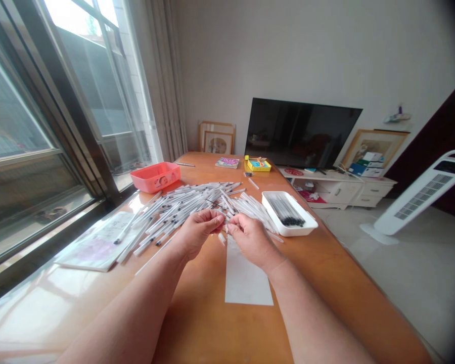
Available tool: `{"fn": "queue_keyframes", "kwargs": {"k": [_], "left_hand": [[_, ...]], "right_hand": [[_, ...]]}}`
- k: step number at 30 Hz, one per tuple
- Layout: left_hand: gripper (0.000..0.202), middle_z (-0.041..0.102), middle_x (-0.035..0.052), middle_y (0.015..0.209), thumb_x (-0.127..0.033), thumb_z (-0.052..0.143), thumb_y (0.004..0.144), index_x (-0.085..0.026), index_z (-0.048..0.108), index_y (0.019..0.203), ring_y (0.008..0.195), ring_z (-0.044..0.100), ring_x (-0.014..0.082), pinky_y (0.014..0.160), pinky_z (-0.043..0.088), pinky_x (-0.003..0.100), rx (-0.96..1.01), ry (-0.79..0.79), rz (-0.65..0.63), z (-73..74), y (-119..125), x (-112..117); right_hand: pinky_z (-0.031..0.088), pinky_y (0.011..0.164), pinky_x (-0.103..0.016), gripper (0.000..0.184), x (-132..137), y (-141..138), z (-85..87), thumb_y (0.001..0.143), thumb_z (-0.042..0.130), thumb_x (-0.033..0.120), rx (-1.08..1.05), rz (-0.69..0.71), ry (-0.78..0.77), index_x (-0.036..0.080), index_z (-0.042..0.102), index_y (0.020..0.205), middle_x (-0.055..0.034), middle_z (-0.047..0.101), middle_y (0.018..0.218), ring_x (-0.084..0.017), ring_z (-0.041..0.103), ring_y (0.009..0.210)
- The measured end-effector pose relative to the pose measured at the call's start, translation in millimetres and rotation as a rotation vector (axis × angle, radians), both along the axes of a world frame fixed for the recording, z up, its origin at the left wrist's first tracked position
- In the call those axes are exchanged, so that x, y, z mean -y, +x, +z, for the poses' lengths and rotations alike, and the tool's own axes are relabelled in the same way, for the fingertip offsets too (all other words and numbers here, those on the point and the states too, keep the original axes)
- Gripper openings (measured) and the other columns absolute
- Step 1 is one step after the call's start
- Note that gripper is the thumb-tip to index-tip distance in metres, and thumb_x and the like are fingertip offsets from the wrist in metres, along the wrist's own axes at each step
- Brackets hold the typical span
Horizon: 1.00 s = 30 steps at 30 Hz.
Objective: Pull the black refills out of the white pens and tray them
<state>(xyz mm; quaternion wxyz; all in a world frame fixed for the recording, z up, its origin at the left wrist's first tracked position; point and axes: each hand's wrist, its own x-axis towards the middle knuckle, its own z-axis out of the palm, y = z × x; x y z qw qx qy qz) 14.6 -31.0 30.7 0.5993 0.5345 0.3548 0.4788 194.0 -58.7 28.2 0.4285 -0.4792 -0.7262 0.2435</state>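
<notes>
Here's our count, live from the table: we have one bare left hand [197, 232] and one bare right hand [252, 241], one coral-pink plastic tray [155, 177], one white rectangular plastic tray [273, 203], one yellow cardboard box [257, 164], one black flat-screen television [299, 132], one white tower fan [420, 192], and slim clear pen tubes [189, 207], far too many to count!

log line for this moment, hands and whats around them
left hand: at edge of loose pen refills | right hand: close beside left hand, over table | near: white tray of black-tipped refills | under: wooden table
</notes>
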Motion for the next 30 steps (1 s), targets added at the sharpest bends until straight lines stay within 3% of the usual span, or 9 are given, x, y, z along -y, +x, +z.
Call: {"fn": "queue_keyframes", "kwargs": {"k": [7,13,16,20,30], "left_hand": [[0.035,0.07,0.0086,0.088,-0.038,0.082,0.075,-0.014,0.074,0.099,0.08,0.063,0.0171,0.08,0.047,0.032,0.1,-0.103,-0.009,2.4,-0.6,0.5],[0.034,0.061,0.0026,0.067,-0.044,0.08,0.076,-0.015,0.063,0.071,0.063,0.052,0.0122,0.065,0.041,0.029,-0.021,-0.023,0.05,4.2,1.7,3.5],[0.034,0.063,0.0033,0.067,-0.043,0.081,0.074,-0.015,0.064,0.071,0.064,0.053,0.0129,0.065,0.04,0.029,-0.029,-0.003,0.049,2.3,1.6,1.5],[0.03,0.065,0.0039,0.07,-0.042,0.081,0.075,-0.015,0.067,0.073,0.066,0.054,0.0133,0.068,0.041,0.029,0.001,-0.002,0.021,0.3,0.5,-0.8],[0.03,0.072,0.0082,0.082,-0.041,0.079,0.079,-0.013,0.074,0.086,0.076,0.062,0.0167,0.079,0.046,0.032,0.025,-0.007,-0.012,5.7,-2.7,1.4]], "right_hand": [[0.042,0.063,-0.026,0.028,-0.1,-0.4,0.5,0.098,0.045,0.035,-0.028,0.024,-0.049,0.02,0.063,0.083,-0.0008,0.067,0.076,-0.015,0.057,0.069],[0.044,0.068,-0.027,0.019,-0.9,-3.5,-2.4,0.095,0.052,0.036,-0.016,0.022,0.002,0.021,0.062,0.088,-0.0025,0.07,0.085,-0.017,0.061,0.077],[0.043,0.065,-0.027,0.018,-2.0,-3.3,-3.2,0.088,0.063,0.038,-0.012,-0.042,0.004,0.021,0.06,0.093,-0.0024,0.069,0.087,-0.017,0.062,0.077],[0.042,0.063,-0.026,0.02,-1.8,-2.1,-3.0,0.092,0.058,0.04,-0.009,-0.01,-0.003,0.021,0.061,0.084,0.0002,0.066,0.076,-0.015,0.058,0.07],[0.044,0.061,-0.025,0.035,3.3,-2.9,6.4,0.099,0.046,0.046,-0.2,0.161,-0.264,0.019,0.062,0.083,-0.0005,0.064,0.07,-0.013,0.057,0.064]]}}
